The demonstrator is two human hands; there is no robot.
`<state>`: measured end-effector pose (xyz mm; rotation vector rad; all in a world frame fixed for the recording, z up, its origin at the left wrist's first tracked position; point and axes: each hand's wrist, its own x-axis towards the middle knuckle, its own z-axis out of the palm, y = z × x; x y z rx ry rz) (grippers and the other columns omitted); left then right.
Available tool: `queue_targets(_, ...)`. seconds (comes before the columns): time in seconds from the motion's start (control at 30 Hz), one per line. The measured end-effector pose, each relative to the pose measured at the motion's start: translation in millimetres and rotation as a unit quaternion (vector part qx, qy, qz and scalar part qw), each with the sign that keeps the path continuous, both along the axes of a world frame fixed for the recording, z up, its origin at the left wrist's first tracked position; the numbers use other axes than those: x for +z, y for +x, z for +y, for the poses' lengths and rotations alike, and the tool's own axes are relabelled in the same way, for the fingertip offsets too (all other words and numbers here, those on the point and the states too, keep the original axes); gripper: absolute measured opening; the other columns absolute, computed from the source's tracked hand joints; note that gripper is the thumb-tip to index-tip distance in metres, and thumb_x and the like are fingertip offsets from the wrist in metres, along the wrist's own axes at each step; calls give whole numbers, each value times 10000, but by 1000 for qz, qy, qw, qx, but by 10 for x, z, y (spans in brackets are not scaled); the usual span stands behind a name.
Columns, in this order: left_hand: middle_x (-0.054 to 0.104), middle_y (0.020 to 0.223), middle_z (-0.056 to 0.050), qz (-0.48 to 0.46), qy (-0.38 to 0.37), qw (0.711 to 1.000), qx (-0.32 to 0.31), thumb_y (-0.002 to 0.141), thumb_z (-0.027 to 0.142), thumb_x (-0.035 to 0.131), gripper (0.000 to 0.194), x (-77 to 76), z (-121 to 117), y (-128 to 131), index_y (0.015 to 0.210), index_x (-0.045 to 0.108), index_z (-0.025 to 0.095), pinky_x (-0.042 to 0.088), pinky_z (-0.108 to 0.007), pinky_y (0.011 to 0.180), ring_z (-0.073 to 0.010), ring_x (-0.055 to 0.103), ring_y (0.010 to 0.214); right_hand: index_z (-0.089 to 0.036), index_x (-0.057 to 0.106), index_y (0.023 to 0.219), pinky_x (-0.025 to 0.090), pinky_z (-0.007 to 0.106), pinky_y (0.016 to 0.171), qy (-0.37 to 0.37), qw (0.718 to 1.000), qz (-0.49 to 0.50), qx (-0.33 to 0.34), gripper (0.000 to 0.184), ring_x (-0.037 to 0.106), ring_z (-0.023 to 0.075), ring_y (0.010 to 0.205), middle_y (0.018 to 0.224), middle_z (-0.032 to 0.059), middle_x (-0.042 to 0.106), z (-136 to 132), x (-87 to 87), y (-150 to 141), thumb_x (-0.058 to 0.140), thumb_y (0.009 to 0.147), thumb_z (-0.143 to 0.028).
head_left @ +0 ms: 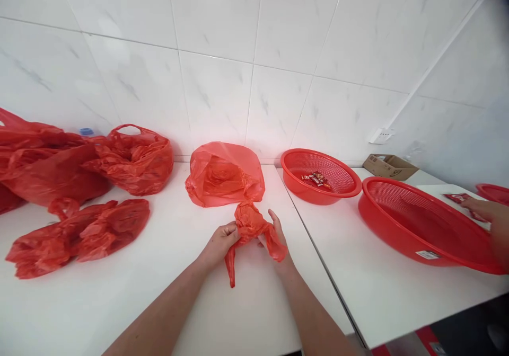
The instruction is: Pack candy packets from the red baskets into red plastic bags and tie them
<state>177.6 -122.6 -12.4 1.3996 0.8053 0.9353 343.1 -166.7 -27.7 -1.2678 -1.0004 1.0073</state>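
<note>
A crumpled red plastic bag (251, 223) is held between my two hands, just above the white table. My left hand (222, 242) pinches its left side with thumb and fingers, and one narrow strip hangs down from there. Around the right side of the bag is my right hand (276, 239), its thumb side raised and some fingers behind the plastic; a loose flap drapes over it. Right behind my hands stands an open red plastic bag (226, 173) with its mouth facing me and more red plastic inside.
Full red bags (135, 160) sit at the left, with two bunched ones (79, 237) nearer. On the right are a red basket (342, 178) with small packets, a larger red basket (382, 223), and a cardboard box (392, 166). Another person's hand (483, 210) touches packets at the far right.
</note>
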Motion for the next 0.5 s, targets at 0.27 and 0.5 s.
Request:
queue_targets(0.27,466,565,29,-13,20,997,74,815,497,524,390,-94,-20,-77,607,497,169,339,-228,514,-104,428,523,-204,557,745,434,277,548,27,993,116,4,214,529,147,600,678,-2,578,30,-22,26,678,660,-359)
queue_targets(0.5,483,660,36,-120,5,951,286,835,470,527,316,-7,170,-317,710,462,187,379,-209,545,-97,441,574,-198,531,745,384,223,519,35,991,73,-110,88,455,95,546,627,-53,521,42,-30,202,575,676,-230)
